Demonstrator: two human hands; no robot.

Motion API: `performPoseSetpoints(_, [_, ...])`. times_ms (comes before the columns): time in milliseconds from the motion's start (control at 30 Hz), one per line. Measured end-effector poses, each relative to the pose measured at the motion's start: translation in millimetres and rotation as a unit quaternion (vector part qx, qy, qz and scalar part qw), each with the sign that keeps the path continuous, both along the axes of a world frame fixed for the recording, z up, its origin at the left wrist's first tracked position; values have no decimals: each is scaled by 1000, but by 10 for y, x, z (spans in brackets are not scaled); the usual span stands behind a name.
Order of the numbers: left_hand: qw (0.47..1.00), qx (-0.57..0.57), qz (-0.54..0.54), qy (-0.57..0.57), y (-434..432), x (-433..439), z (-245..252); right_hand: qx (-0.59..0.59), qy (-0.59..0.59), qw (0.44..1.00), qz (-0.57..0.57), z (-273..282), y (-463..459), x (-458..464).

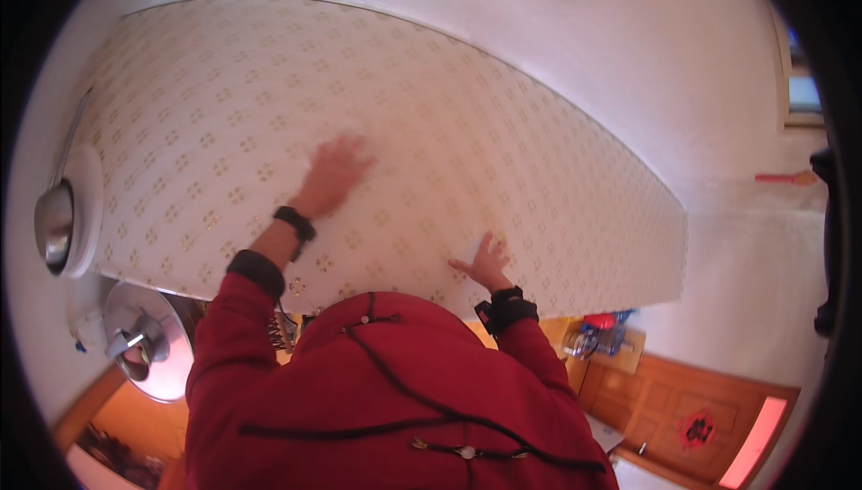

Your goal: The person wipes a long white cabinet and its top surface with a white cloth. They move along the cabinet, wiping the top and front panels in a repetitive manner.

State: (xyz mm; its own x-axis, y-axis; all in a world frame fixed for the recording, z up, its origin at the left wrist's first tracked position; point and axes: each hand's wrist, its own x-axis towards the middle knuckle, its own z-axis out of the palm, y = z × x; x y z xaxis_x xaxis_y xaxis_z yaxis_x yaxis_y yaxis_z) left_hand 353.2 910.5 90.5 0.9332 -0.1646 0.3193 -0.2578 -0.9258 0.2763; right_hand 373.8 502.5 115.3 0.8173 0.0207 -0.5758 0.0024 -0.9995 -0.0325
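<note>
A broad pale surface printed with small gold flower motifs stretches out before me, up to the wall. My left hand is over its middle, blurred, holding nothing that I can see. Its fingers look apart; whether the palm touches the surface I cannot tell. Closer to my body, on the right, my right hand is spread at the surface with thumb and fingers apart and nothing in it. Dark bands circle both wrists, below red sleeves with black cuffs.
At the left end a metal ladle or pan with a long handle rests by a white round object. Below it is a shiny round metal disc with a vessel on it. A wooden door stands at the lower right.
</note>
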Motion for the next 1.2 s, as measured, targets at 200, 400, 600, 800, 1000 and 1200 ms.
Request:
performPoseSetpoints(200, [951,93,281,88,1572,207,-295,-11,64,992,-105,117,235,-82])
performPoseSetpoints(400, [859,44,477,183,2527,337,-350,23,110,984,-140,369,344,-66])
performPoseSetpoints(600, [905,158,361,163,2247,1499,-738,46,105,984,-136,408,368,-81])
performPoseSetpoints(800, [971,105,167,132,-7,2121,-538,67,87,982,-156,431,362,-96])
performPoseSetpoints(1000, [982,70,-96,145,-1722,1265,116,82,76,978,-177,478,381,-107])
performPoseSetpoints(1200, [975,44,-181,124,-1660,306,377,109,46,978,-173,527,352,-151])
